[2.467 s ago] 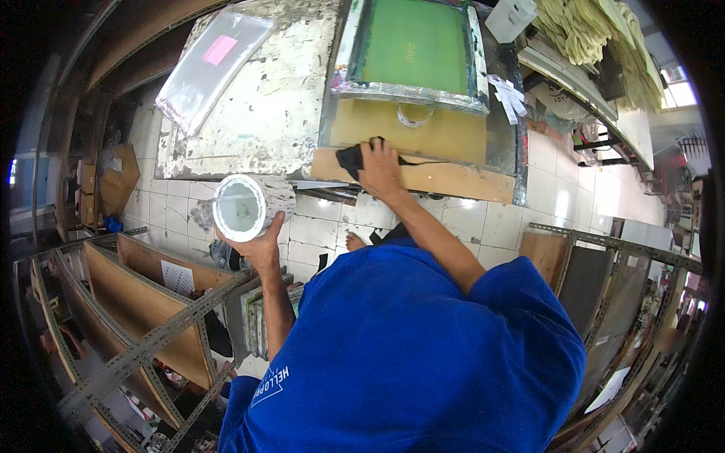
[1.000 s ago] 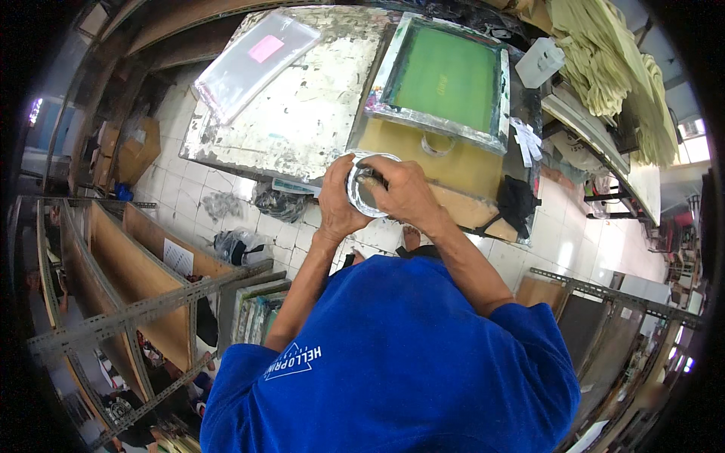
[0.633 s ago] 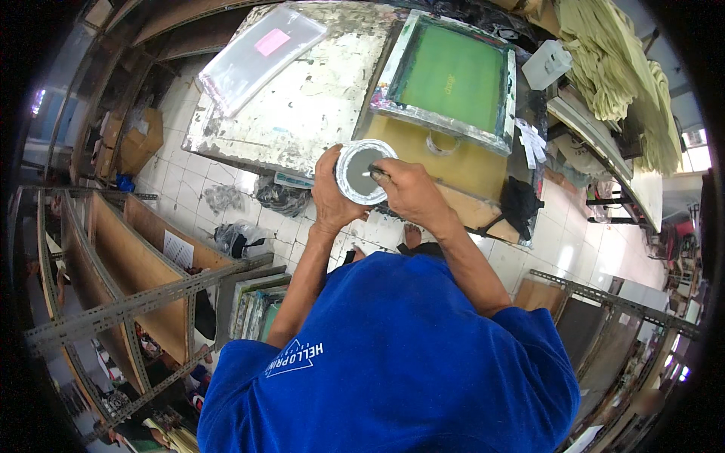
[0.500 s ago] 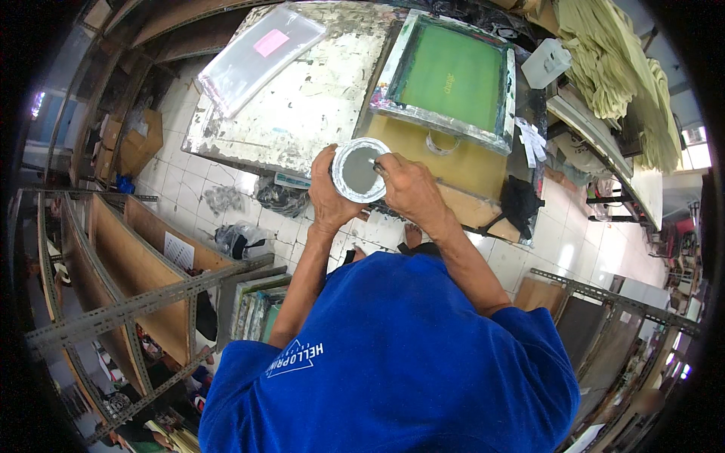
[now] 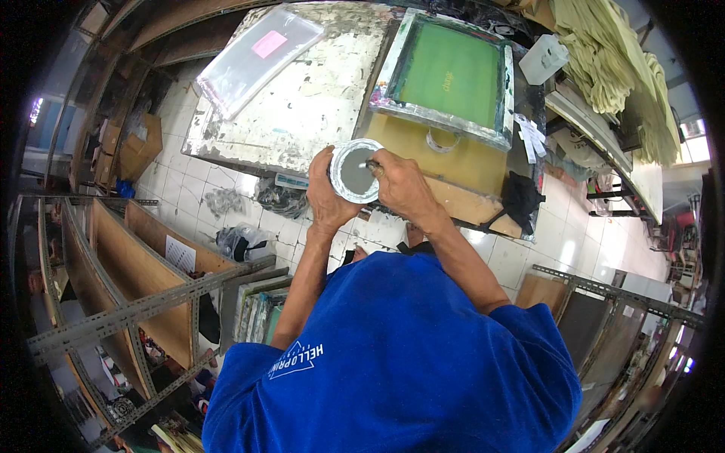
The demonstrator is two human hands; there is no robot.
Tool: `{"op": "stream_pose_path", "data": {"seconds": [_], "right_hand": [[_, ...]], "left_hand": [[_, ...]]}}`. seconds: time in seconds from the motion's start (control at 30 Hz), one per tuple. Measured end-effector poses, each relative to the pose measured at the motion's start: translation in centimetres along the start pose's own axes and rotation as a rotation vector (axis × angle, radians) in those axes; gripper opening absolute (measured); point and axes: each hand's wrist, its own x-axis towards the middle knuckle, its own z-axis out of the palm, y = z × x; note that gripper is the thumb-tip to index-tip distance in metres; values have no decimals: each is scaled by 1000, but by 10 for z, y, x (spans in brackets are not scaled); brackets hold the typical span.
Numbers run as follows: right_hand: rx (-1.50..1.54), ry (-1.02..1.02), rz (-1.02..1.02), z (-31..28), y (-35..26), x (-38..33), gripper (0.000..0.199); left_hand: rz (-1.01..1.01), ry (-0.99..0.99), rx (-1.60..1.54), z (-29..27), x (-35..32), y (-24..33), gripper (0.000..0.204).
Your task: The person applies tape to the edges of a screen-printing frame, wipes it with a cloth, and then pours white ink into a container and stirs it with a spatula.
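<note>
A round white tub (image 5: 335, 183) with thickly smeared walls is held in front of me, above the near edge of the table. Grey ink or paint (image 5: 353, 180) lies inside it. My left hand (image 5: 325, 198) is closed round the tub's left side, thumb near the rim. At the right rim, my right hand (image 5: 405, 187) pinches a thin stick (image 5: 371, 163) whose lower end dips into the grey. Its full shape is hidden by the fingers. Just beyond lies a screen-printing frame (image 5: 451, 72) with green mesh, over a yellowish board (image 5: 472, 170).
A stack of clear plastic sheets (image 5: 257, 64) with a pink slip rests on the worn white table (image 5: 325, 90). At the right are a white jug (image 5: 544, 60), a black cloth (image 5: 521, 200) and pale yellow fabric (image 5: 596, 60). Metal-framed shelves (image 5: 151, 317) stand close on my left.
The right hand has shifted slightly left and down with the stick inside the tub. The tub has tilted or moved a little; the left hand keeps its hold.
</note>
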Motion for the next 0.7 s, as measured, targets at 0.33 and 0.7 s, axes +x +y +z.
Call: {"op": "stream_pose_path", "data": {"seconds": [0.33, 0.7], "right_hand": [[-120, 81, -20, 5, 5, 1, 13], [-135, 2, -62, 0, 4, 6, 11]], "left_hand": [[-75, -40, 89, -2, -3, -3, 105], [-8, -29, 104, -2, -2, 1, 104]]}}
